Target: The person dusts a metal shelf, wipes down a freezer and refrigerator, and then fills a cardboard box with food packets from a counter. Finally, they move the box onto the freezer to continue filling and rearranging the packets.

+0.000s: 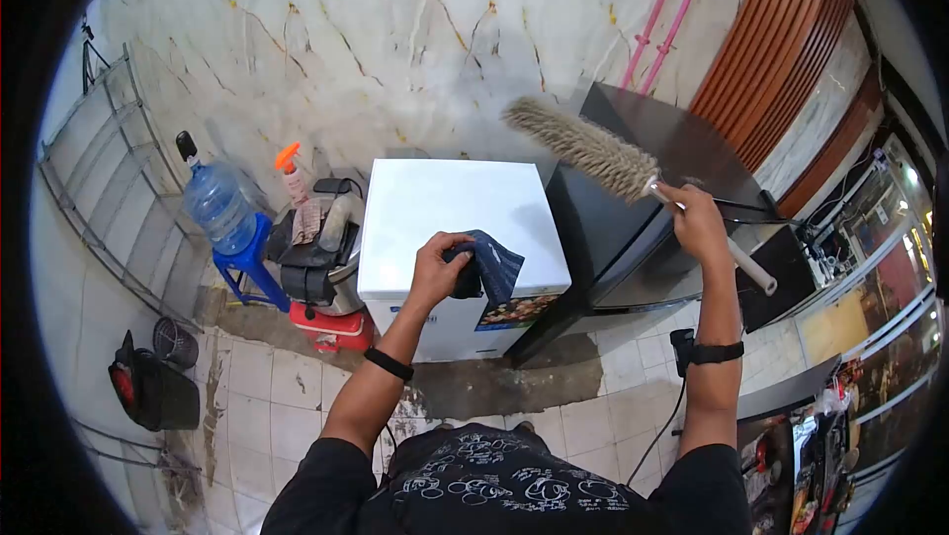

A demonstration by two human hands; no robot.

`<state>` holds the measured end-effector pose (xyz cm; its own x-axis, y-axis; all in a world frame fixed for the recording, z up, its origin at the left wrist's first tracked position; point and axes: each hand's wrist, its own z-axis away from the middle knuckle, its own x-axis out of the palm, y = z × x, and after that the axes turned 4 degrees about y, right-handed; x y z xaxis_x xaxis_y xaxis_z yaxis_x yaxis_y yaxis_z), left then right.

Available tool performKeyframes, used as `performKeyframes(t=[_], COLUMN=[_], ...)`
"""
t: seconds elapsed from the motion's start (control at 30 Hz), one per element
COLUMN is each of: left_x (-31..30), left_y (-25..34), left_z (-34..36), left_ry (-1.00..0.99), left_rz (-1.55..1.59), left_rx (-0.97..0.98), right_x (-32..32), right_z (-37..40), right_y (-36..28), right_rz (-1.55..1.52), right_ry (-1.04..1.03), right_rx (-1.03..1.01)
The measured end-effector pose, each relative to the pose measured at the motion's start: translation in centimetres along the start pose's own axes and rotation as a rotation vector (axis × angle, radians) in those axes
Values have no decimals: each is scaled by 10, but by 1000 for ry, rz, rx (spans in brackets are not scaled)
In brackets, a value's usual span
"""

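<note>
Dark blue cloth (497, 263) hangs from my left hand (437, 270), pinched between thumb and fingers. Behind it in this view is the white top of a chest freezer (450, 204), with a colourful label on its front. My right hand (698, 225) is wrapped round the handle of a fluffy beige duster (583, 147). The duster's head points up and left, overlapping the wall and the edge of a dark cabinet (633, 209). Its pale grip end sticks out below my right hand.
Left of the freezer, a blue stool (247, 263) bears a water jug (219, 207). Beside it, a spray bottle (293, 179) stands among dark items over a red box (329, 327). A black bin (158, 387) is at far left; glass shelving (870, 308) lines the right.
</note>
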<state>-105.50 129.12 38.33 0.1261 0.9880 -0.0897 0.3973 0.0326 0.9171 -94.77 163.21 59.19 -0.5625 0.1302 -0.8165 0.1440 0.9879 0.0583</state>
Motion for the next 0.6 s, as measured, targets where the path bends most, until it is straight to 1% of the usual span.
performKeyframes(t=[0.03, 0.07, 0.1, 0.13, 0.17, 0.23, 0.27, 0.3, 0.37, 0.43, 0.47, 0.5, 0.57, 0.6], left_x=[-10, -22, -32, -43, -56, -78, -89, -99, -114, -127, -133, -138, -147, -151], left_y=[-6, -9, -9, -7, 7, -13, -23, -28, -25, -17, -14, -13, -9, -5], left_z=[6, 12, 18, 27, 35, 54, 64, 72, 83, 88, 91, 95, 99, 101], left_ry=[-4, -63, -119, -166, -245, -341, -362, -381, -372, -354, -335, -323, -288, -285], left_rz=[-8, -20, -30, -8, -177, -131, -162, -195, -197, -261, -251, -262, -206, -186], left_rx=[-11, -48, -82, -172, -251, -359, -346, -333, -355, -386, -415, -427, -405, -428], right_x=[-1, 0, 8, 24, 48, 100, 124, 153, 205, 233, 258, 260, 264, 272], right_z=[5, 11, 20, 31, 43, 71, 84, 98, 119, 123, 127, 128, 134, 151], right_y=[-12, -24, -34, -37, -38, -38, -43, -45, -50, -65, -69, -83, -131, -157], right_rz=[-243, -485, -545, -616, -687, -674, -567, -433, -365, -271, -304, -318, -342, -479], right_ry=[-123, -244, -272, -255, -239, -204, -212, -198, -212, -336, -339, -349, -522, -457], right_rx=[-38, -73, -50, -18, 13, 67, 140, 155, 286, 381, 404, 393, 293, 174])
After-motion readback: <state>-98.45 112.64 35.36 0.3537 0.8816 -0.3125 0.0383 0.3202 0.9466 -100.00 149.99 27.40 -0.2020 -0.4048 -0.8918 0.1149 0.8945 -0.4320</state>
